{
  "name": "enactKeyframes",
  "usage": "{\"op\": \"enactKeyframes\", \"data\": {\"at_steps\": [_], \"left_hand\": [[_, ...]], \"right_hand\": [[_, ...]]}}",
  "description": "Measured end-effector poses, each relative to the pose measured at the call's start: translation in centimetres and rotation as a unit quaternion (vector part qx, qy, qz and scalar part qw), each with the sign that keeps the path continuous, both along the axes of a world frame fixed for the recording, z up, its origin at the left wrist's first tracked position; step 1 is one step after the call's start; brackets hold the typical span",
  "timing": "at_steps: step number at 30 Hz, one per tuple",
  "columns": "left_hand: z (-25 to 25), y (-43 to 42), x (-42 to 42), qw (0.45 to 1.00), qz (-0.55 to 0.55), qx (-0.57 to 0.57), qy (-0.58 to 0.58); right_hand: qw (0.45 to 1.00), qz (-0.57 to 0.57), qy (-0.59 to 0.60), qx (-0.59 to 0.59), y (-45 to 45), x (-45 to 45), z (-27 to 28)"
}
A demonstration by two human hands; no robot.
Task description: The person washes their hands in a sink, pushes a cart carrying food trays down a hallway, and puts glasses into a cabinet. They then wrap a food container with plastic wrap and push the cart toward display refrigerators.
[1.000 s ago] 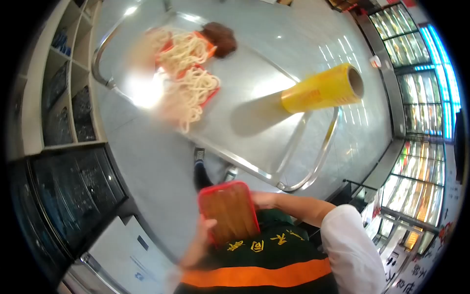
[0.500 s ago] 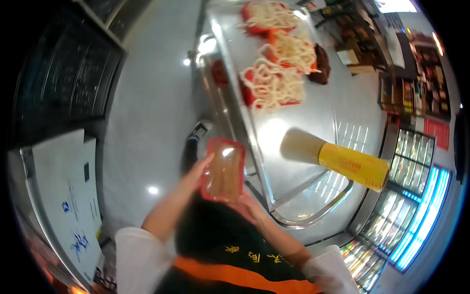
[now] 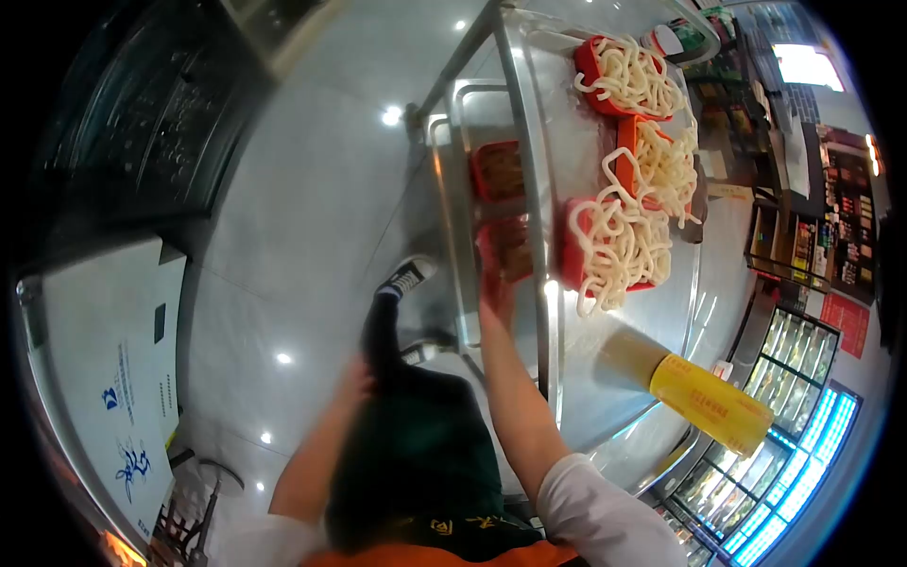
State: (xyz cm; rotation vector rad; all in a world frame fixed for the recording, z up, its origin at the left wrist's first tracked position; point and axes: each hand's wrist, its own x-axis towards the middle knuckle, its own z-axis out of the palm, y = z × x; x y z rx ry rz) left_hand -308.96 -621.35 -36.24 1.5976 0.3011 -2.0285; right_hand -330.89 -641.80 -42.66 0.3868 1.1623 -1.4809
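My right hand [image 3: 495, 295] reaches down beside the metal cart and grips the near end of a red tray [image 3: 515, 248] on its lower shelf. The tray has brownish contents; the cart's frame hides part of it. A second red tray [image 3: 499, 170] lies just beyond it on that shelf. My left hand [image 3: 356, 386] is blurred beside my leg, away from the cart, with its fingers unclear. On the cart's top stand a near red tray [image 3: 573, 248], an orange tray [image 3: 627, 156] and a far red tray [image 3: 588, 71], all heaped with thick white noodles.
A roll of plastic wrap [image 3: 709, 404] with a yellow end lies on the cart top [image 3: 605, 352]. The cart's metal rail [image 3: 539, 189] runs along my right arm. A white cabinet [image 3: 104, 378] stands at left. Lit display fridges [image 3: 798, 354] line the right side.
The red tray, held before me in both hands, has moved to the cart's lower shelf in my right hand. My left hand has let go and dropped back left. My view has shifted.
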Motion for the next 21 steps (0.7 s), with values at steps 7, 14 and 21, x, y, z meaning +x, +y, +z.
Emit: {"op": "enactKeyframes", "data": {"at_steps": [7, 14, 21], "left_hand": [[-0.9, -1.6, 2.7, 0.974, -0.158, -0.07, -0.149], [10.1, -25.9, 4.6, 0.807, -0.153, -0.386, -0.42], [17.6, -54.7, 4.8, 0.477, -0.197, -0.542, -0.664]], "right_hand": [[0.708, 0.456, 0.539, -0.02, -2.3, 1.6, 1.2], [0.526, 0.534, 0.626, -0.216, 5.8, -2.1, 26.6], [0.323, 0.119, 0.81, 0.475, 20.4, -23.2, 32.7]]}}
